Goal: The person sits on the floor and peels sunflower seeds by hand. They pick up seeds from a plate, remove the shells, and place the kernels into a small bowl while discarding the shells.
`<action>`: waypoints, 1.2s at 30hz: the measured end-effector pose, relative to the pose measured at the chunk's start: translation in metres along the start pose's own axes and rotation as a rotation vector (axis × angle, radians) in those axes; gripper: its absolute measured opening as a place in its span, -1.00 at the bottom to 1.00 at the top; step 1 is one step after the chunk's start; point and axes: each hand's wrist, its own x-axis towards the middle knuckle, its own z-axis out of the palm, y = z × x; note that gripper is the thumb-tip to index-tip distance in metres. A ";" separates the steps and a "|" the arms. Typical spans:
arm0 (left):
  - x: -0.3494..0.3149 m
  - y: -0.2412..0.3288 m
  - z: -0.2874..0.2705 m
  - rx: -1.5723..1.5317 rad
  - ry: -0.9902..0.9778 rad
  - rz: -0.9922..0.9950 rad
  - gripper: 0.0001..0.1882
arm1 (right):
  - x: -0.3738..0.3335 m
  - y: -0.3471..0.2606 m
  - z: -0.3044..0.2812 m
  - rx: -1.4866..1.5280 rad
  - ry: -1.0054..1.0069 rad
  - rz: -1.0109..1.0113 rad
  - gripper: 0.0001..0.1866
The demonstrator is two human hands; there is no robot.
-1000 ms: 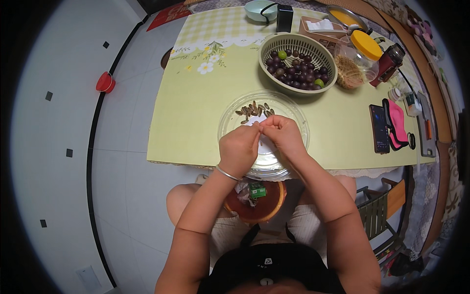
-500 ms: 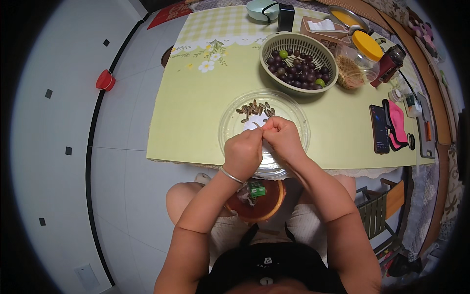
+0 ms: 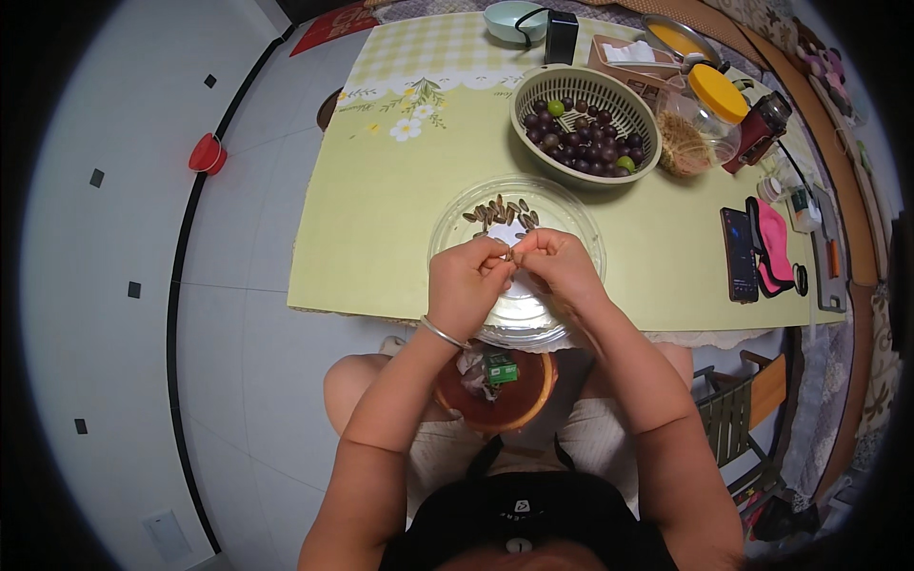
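In the head view, a person's left hand (image 3: 466, 285) and right hand (image 3: 564, 269) meet over a clear round tray (image 3: 573, 217), thumbs and fingertips pinched closed on a small piece (image 3: 510, 255) too tiny to identify. Dark elongated seeds (image 3: 501, 210) lie on the tray just beyond. Farther back on the green-covered table (image 3: 371, 228), dark grapes (image 3: 577, 143) fill a basket (image 3: 560, 169) near a yellow-lidded jar (image 3: 706, 126).

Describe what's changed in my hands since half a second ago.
Your left hand has shifted slightly left and away from you, its tight curl loosened. The slender piece jutting above its fingers no longer shows there; whether it was let go is unclear. Your right hand stays beside it; seeds, basket and phone stayed put.
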 end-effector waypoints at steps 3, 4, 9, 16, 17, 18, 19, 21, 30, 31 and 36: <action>0.001 -0.002 0.002 -0.057 -0.021 -0.077 -0.88 | -0.001 0.002 -0.001 0.044 -0.017 0.005 -0.97; 0.001 -0.002 0.002 -0.058 -0.024 -0.072 -0.88 | -0.001 0.002 -0.001 0.060 -0.017 0.001 -0.97; 0.002 -0.004 0.004 -0.247 -0.025 -0.133 -0.84 | 0.001 0.003 -0.002 0.048 -0.005 0.000 -0.97; 0.002 -0.003 0.005 -0.183 -0.032 -0.095 -0.81 | 0.001 0.005 -0.005 0.225 -0.060 0.049 -0.95; 0.002 -0.001 0.005 -0.174 -0.031 -0.087 -0.81 | 0.001 0.005 -0.005 0.193 -0.053 0.043 -0.95; 0.002 0.000 0.005 -0.165 -0.030 -0.079 -0.81 | 0.001 0.005 -0.004 0.162 -0.046 0.038 -0.94; 0.003 -0.001 0.005 -0.178 -0.032 -0.072 -0.81 | 0.001 0.004 -0.003 0.130 -0.040 0.032 -0.94; 0.003 -0.002 0.006 -0.205 -0.037 -0.058 -0.81 | 0.004 0.004 -0.005 0.144 -0.039 0.060 -0.89; 0.008 -0.012 -0.002 -0.583 -0.139 -0.240 -0.77 | 0.004 0.007 -0.006 0.241 -0.059 0.073 -0.90; 0.008 -0.011 -0.002 -0.596 -0.141 -0.258 -0.77 | 0.004 0.008 -0.005 0.238 -0.048 0.058 -0.90; 0.009 -0.018 -0.002 -0.648 -0.140 -0.323 -0.79 | -0.002 0.009 0.007 0.136 0.053 -0.058 -0.92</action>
